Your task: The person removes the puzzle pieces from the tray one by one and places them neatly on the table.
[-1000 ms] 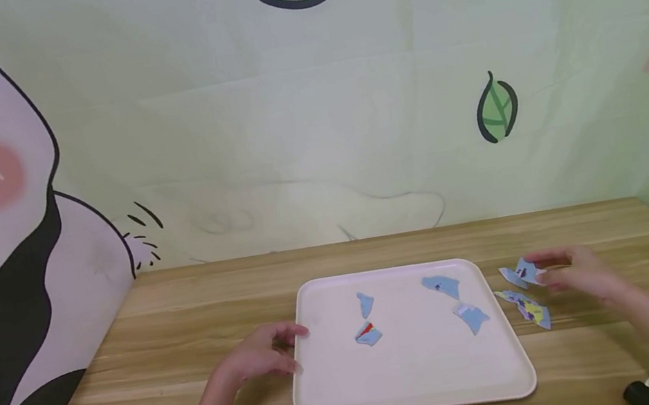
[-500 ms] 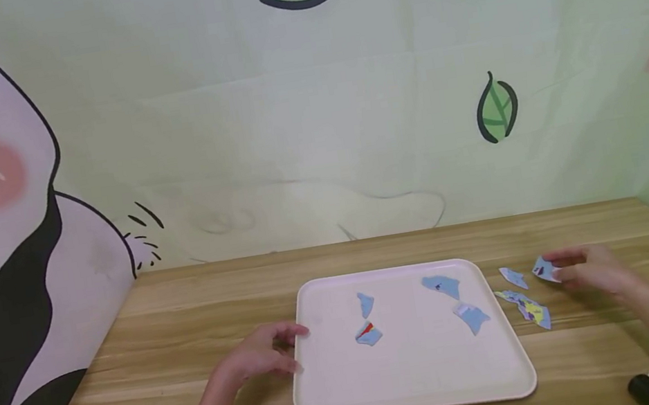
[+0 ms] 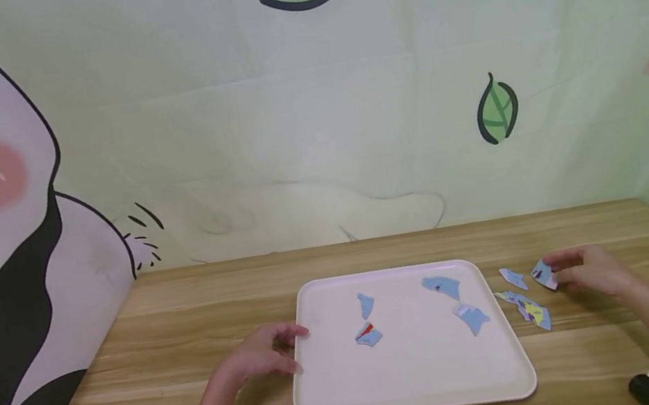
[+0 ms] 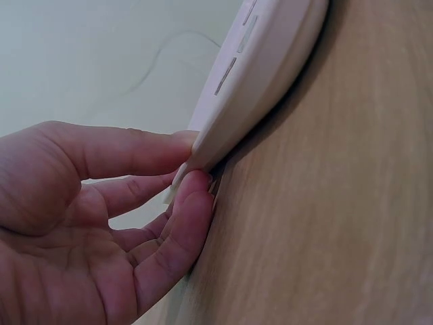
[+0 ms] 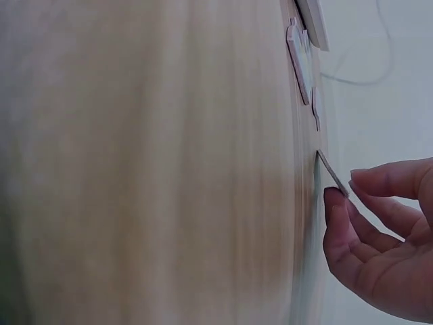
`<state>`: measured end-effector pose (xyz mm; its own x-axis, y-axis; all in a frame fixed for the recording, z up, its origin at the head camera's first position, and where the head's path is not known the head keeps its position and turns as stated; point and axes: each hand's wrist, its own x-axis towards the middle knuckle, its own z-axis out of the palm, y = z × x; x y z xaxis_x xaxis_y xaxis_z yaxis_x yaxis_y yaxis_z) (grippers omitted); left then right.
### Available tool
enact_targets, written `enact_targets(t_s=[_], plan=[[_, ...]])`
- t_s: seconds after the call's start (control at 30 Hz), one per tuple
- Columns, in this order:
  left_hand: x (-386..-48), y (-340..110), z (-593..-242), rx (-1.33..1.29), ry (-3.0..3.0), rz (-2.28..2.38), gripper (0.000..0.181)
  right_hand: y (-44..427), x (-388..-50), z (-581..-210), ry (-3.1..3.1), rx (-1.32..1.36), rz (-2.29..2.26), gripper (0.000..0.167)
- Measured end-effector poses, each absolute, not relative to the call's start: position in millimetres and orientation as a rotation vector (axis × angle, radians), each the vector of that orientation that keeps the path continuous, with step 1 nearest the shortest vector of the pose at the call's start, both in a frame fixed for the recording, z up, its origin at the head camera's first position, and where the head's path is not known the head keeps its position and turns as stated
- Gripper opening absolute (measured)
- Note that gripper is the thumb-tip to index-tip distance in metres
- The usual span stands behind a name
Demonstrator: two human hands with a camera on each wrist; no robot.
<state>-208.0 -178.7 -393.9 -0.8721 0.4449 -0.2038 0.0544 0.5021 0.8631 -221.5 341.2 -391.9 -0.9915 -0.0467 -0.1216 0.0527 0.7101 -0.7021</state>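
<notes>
A white tray (image 3: pixel 414 378) lies on the wooden table, with my left hand (image 3: pixel 259 353) at its left edge. In the left wrist view the thumb (image 4: pixel 145 150) is on the rim and curled fingers hold it from the other side. To the right of the tray, my right hand (image 3: pixel 589 269) pinches a blue puzzle piece (image 3: pixel 543 275) between thumb and fingers. The right wrist view shows this piece (image 5: pixel 331 172) tilted, its lower edge at or near the table. Beside it lie a small blue piece (image 3: pixel 513 278) and a yellow-and-blue piece (image 3: pixel 529 309).
Several irregular puzzle pieces lie on the tray: two at its left, including one with a red stripe (image 3: pixel 369 334), and two at its right, including a large blue one (image 3: pixel 441 287). A painted wall (image 3: pixel 313 127) rises behind the wooden table (image 3: pixel 199 291).
My right hand has drawn the blue puzzle piece rightward, away from the small blue piece, and has since turned it slightly. The left hand and tray stay in place.
</notes>
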Motion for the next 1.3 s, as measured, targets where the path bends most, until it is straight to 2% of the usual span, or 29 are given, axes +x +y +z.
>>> enact_targets(t_s=[0.43, 0.83, 1.3], plan=[[-208.2, -179.0, -395.7, 0.414, 2.325, 1.349, 0.051, 341.8, -216.9, -387.8, 2.838, -0.044, -1.05, 0.037], [-207.2, -178.3, -393.5, 0.375, 2.321, 1.345, 0.051, 347.6, -214.0, -386.1, 2.763, -0.058, -1.134, 0.048], [-208.1, -178.5, -395.9, 0.364, 2.33, 1.337, 0.051, 317.1, -201.5, -376.6, 2.641, -0.244, -1.332, 0.048]])
